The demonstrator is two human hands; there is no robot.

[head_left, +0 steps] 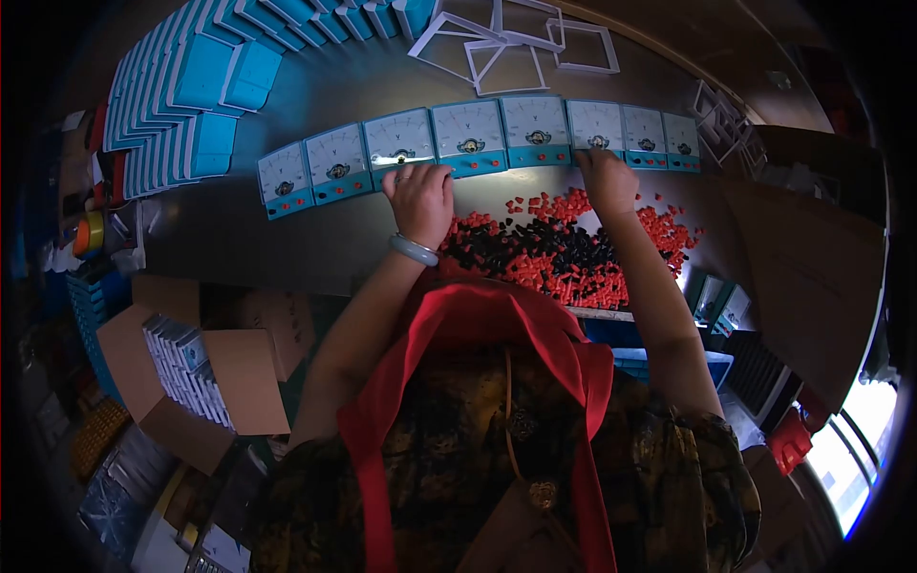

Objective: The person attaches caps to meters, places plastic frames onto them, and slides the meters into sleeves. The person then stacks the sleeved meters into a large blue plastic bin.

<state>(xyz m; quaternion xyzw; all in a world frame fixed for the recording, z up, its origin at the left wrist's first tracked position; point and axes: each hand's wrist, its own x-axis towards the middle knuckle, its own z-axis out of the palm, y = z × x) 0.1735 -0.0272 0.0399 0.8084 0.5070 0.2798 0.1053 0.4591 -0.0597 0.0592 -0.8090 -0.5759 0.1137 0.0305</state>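
A curved row of blue-and-white voltmeters lies across the table, each with a dial and small knobs along its blue lower strip. My left hand [420,202], with a pale bangle at the wrist, is at the lower strip of the third voltmeter [398,137] from the left. Its fingers are curled, and what they hold is hidden. At the lower edge of another voltmeter [595,122], right of the middle, my right hand [609,181] has its fingers pinched together; any small part inside is hidden. Red caps [573,285] and black caps [544,246] lie heaped between my forearms.
Stacked blue-and-white cases [205,72] fill the table's back left. White frames [506,43] lie at the back, with more frames [726,124] at the right. An open carton [250,382] holding packed white pieces stands lower left. Brown cardboard [812,267] rises at right.
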